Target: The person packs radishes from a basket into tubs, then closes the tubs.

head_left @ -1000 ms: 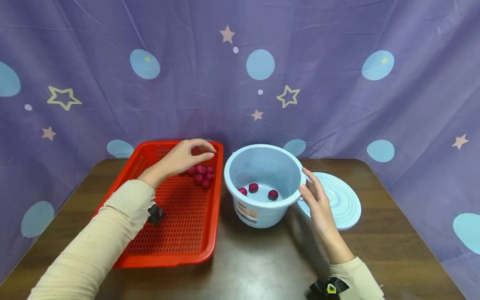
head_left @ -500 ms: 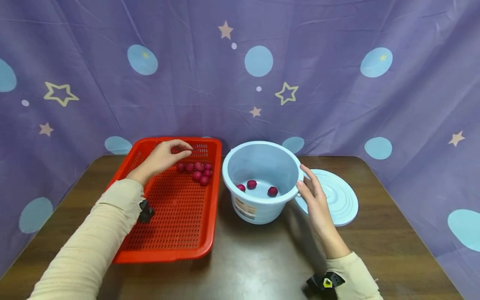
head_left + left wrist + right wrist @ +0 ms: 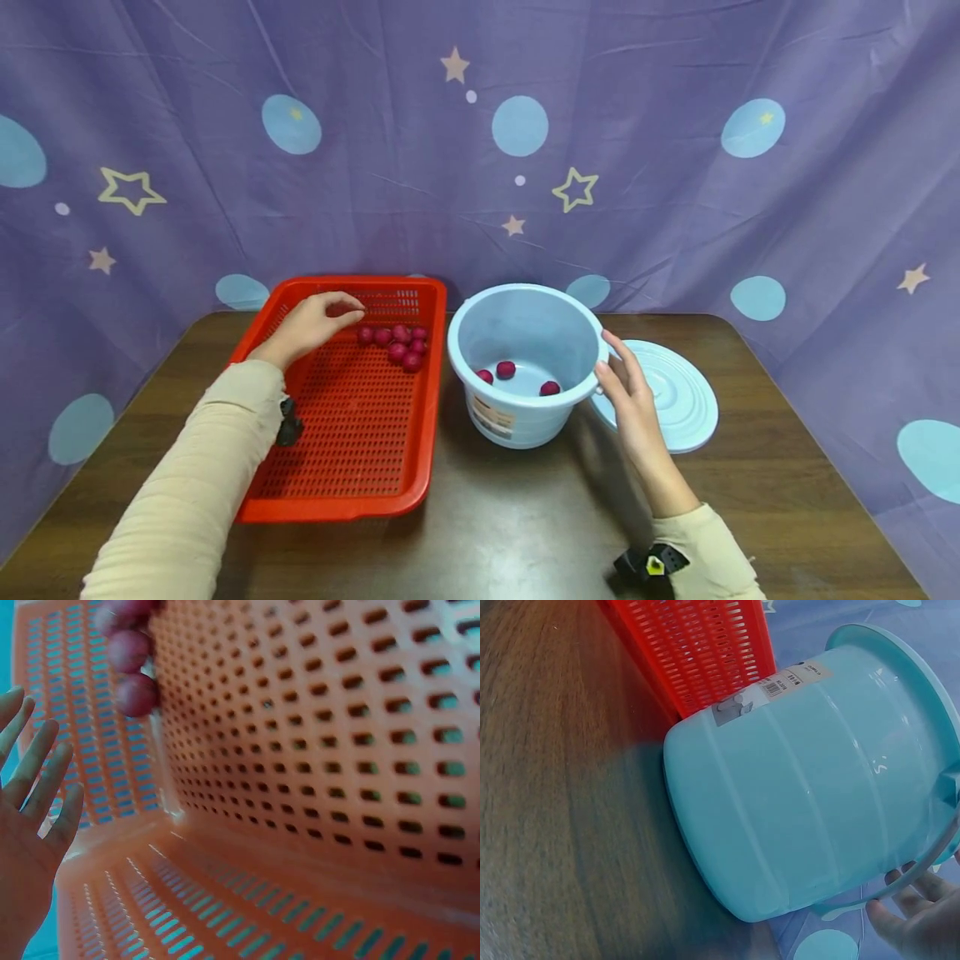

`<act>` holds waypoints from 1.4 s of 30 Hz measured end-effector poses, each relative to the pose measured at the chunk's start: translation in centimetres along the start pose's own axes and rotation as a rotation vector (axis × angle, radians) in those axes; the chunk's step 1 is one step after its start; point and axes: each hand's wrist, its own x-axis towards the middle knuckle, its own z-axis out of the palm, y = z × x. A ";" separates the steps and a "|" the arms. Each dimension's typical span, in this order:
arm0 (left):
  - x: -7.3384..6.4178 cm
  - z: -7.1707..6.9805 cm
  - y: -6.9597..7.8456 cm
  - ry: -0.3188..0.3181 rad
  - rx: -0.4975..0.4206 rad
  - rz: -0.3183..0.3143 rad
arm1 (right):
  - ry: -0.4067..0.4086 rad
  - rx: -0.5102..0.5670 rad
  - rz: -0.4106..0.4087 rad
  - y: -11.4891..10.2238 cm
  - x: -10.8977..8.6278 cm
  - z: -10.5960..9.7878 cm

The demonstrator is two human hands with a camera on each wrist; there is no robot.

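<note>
Head view: our left grip (image 3: 306,327) is loosely parted, seemingly holding nothing — red balls (image 3: 397,352) sit just right, slightly lower, left of frame centre in the basket (image 3: 352,433); our right grip (image 3: 636,408), touching the bucket (image 3: 540,421), is farther.

From here I see the person's cream-sleeved left arm (image 3: 176,483) slant forward, well left of the pale blue round plastic bucket (image 3: 517,423); the left hand (image 3: 309,325) hovers, fingers slightly bent, thumb apart. The right hand (image 3: 636,408) holds the bucket's right side with thumb and fingers, its cream-sleeved forearm (image 3: 708,554) nearer me.
</note>
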 end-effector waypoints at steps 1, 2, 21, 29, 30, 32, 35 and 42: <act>0.0 0.1 -0.3 -0.004 0.012 -0.004 | 0.000 -0.003 0.001 0.0 0.0 0.0; 0.0 0.2 -0.5 -0.006 0.018 -0.004 | 0.001 -0.003 0.000 0.0 0.0 0.0; -0.2 2.8 -2.4 -0.033 -0.104 -0.114 | 0.013 0.038 -0.029 0.3 0.0 0.2; 0.1 3.5 -1.7 -0.061 -0.095 -0.080 | 0.014 0.037 -0.037 0.2 0.1 0.0; 0.1 3.5 -1.6 -0.060 -0.092 -0.080 | 0.013 0.034 -0.037 0.2 0.2 0.0; 0.2 3.6 -1.7 -0.060 -0.079 -0.085 | 0.012 0.032 -0.038 0.2 0.2 0.0; 0.5 3.8 -1.9 -0.067 -0.038 -0.085 | 0.013 0.027 -0.037 0.3 0.1 0.0; 1.0 4.3 -2.2 -0.075 0.080 -0.079 | 0.006 0.024 -0.033 0.5 0.2 0.0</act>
